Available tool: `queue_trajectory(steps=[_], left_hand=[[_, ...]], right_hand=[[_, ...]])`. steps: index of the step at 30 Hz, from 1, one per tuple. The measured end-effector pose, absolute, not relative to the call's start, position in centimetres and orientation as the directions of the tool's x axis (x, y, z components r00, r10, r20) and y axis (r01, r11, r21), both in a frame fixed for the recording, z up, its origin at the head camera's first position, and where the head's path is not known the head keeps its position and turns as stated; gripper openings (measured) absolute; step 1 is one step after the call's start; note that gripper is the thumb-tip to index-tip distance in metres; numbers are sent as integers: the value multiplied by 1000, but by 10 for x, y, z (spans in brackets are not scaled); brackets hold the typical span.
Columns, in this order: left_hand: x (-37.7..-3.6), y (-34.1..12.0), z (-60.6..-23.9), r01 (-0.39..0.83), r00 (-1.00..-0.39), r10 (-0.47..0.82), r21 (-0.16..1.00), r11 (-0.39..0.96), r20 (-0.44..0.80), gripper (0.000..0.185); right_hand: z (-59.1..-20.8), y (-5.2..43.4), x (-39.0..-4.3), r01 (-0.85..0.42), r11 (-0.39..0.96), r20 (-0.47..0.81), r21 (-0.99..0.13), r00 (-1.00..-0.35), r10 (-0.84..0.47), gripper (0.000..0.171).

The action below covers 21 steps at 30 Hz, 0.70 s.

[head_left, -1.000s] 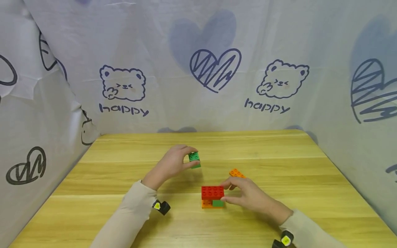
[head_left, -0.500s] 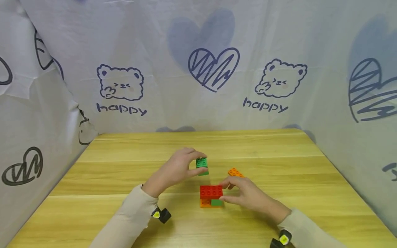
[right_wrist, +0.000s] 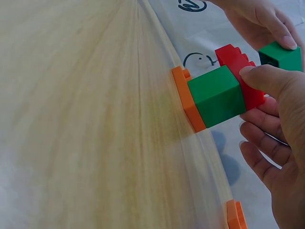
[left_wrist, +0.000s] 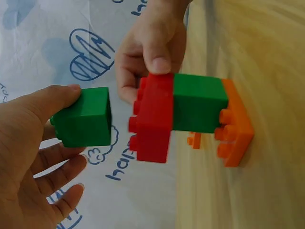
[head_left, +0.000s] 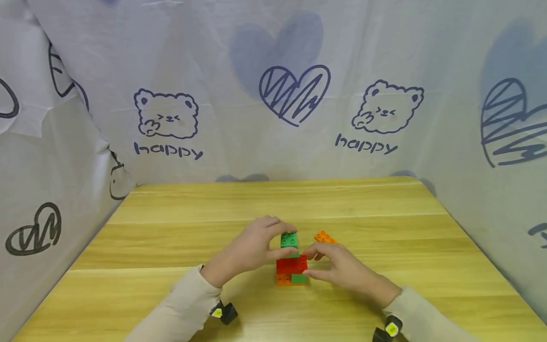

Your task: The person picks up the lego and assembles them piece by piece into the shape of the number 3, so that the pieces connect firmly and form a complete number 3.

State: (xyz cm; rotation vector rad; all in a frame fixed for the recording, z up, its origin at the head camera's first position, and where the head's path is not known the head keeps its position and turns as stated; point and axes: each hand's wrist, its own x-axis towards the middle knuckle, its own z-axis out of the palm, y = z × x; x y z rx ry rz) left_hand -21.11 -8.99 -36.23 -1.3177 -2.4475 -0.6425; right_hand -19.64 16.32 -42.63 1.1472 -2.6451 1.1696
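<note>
My left hand (head_left: 255, 246) pinches a green building block (left_wrist: 86, 117) between thumb and fingers. It hovers over a small stack, a gap showing between it and the studs of the red block (left_wrist: 155, 119) in the left wrist view. That long red block tops the stack; under one end of it sits a second green block (left_wrist: 200, 102), on an orange plate (left_wrist: 240, 126) resting on the table. With thumb and fingers, my right hand (head_left: 344, 270) grips the right end of the red block. The red block's other end overhangs the plate's bare studs.
A loose orange block (head_left: 325, 237) lies on the wooden table (head_left: 384, 223) just behind my right hand. A white cloth (head_left: 239, 152) printed with hearts and bears hangs along the back and both sides.
My left hand has brought the green block rightward and nearer, from behind the stack to over the red block. My right hand keeps its hold on the red block.
</note>
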Motion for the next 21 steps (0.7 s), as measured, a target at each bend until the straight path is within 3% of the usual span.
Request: queue_trajectory(steps=[8,21], left_hand=[[-206,-83,-370,831,-556,705,303,466,441,44],[-199,-77,-380,841,-541,703,292,455,461,39]], right_hand=[[-424,164,-198,-664,428,332,-614,-708,-623,28],[-427,164,-197,-664,420,328,-619,-704,-631,28]])
